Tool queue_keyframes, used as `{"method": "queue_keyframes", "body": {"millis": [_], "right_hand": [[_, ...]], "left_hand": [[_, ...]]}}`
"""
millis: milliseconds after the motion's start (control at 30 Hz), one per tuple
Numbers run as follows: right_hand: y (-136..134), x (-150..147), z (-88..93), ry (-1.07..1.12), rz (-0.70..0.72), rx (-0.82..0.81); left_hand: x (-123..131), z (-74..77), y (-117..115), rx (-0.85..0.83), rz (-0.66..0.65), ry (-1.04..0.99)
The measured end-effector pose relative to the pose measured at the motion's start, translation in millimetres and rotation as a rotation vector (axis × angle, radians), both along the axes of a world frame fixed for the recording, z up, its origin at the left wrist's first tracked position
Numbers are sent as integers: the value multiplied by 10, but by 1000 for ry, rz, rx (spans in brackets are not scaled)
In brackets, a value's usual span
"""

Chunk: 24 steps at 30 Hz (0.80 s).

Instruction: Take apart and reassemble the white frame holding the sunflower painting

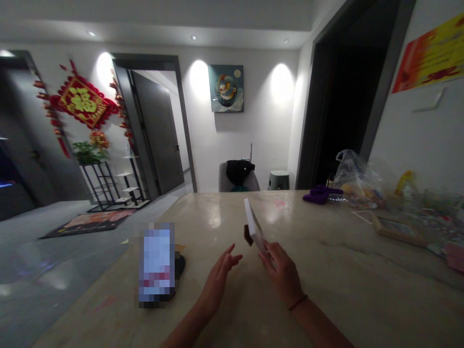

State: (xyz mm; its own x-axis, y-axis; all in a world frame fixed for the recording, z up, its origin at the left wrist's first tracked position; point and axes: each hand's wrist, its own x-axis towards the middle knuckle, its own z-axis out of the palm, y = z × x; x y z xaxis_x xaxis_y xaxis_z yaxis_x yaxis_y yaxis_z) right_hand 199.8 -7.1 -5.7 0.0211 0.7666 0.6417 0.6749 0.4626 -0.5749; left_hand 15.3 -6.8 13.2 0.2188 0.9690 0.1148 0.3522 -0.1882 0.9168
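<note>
My right hand (281,270) is closed around the lower end of a thin, flat white panel (253,223). The panel is held up on edge above the table (326,290), tilted, so its face hardly shows. A small dark brown piece (248,235) sticks out from its left side; whether it is fixed there I cannot tell. To the left of the panel, my left hand (220,275) is raised with fingers apart, touching nothing. Farther left, a phone (156,263) with a blurred-out lit screen stands on a dark round base.
On the table's right side lie a wooden frame (397,231), a purple cloth (321,194), a clear plastic bag (357,179) and blurred clutter. Beyond the far edge stand a chair (223,176) with a black garment and a grey-green bin (279,181).
</note>
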Motion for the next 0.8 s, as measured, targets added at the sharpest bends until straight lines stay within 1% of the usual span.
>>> {"method": "queue_keyframes", "body": {"millis": [67, 133, 233, 300, 367, 400, 500, 567, 600, 633, 700, 800], "right_hand": [[-26, -54, 0, -201, 33, -31], [-47, -113, 0, -339, 51, -80], [-70, -163, 3, -390, 79, -133], [-76, -147, 5, -370, 110, -165], [-70, -101, 1, -345, 122, -207], [-61, -75, -4, -331, 119, -232], [-19, -23, -46, -299, 108, -288], [9, -28, -92, -298, 109, -300], [19, -39, -118, -300, 112, -302], [25, -53, -141, -299, 112, -300], [28, -75, -165, -280, 101, -281], [22, -59, -105, -161, 49, -239]], "left_hand": [[-16, -8, 44, -60, 14, -161], [-24, -35, 77, -101, 59, -271], [-31, -84, 104, -145, 146, -344], [-46, -113, 124, -171, 185, -314], [-75, -134, 152, -150, 220, -209], [-94, -142, 167, -123, 247, -113], [-151, -156, 189, -25, 345, 288], [-174, -161, 178, 59, 377, 546], [-179, -163, 168, 105, 379, 637], [-180, -163, 157, 143, 376, 701], [-178, -154, 144, 171, 368, 752], [-191, -106, 161, 134, 383, 672]]}}
